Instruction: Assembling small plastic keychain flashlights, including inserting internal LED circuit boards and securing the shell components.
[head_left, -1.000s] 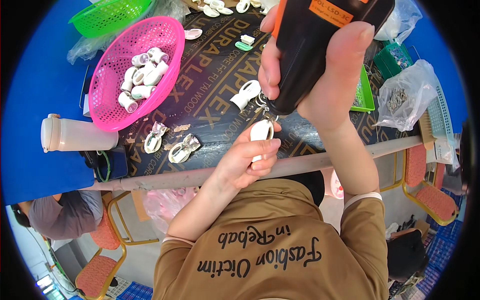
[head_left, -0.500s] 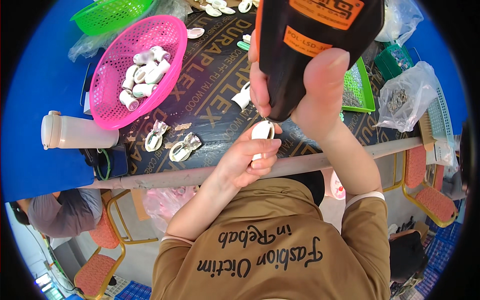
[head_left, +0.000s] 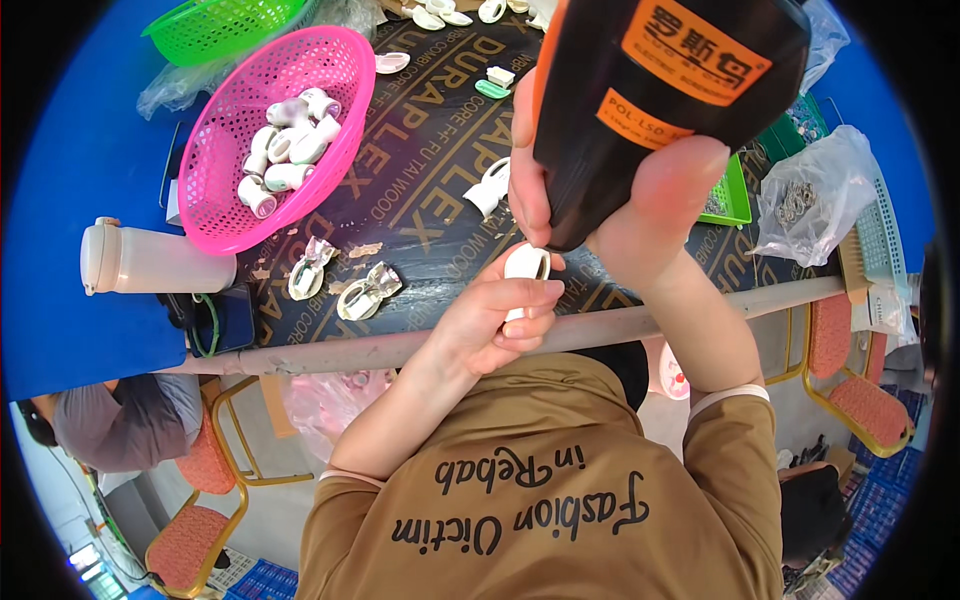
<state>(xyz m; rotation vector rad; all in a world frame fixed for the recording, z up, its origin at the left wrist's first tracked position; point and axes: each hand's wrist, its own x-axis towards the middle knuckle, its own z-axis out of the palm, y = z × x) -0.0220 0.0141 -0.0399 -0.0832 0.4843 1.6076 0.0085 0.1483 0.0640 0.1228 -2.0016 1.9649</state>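
My left hand (head_left: 490, 315) is closed around a small white plastic part (head_left: 522, 266) with an oval opening, held just above the table's near edge. In my right hand (head_left: 655, 200) is a large black electric screwdriver (head_left: 590, 125) with orange labels, its narrow end pointing down. That tip sits right beside the upper end of the white part; whether they touch cannot be made out. Beyond my hands lies another white part (head_left: 489, 188). To the left rest two white parts with shiny silver pieces, one near (head_left: 368, 292) and one farther (head_left: 313, 268).
A pink basket (head_left: 358, 120) holds several white parts, with a green basket (head_left: 160, 45) behind it. A pale bottle (head_left: 150, 258) lies at the left. On the right are a green tray (head_left: 738, 190) and a clear bag (head_left: 830, 180) of small metal pieces. Chairs (head_left: 868, 405) stand below.
My right hand and the electric screwdriver have shifted slightly right, and the screwdriver leans more to the right. My left hand holds the white part in nearly the same place.
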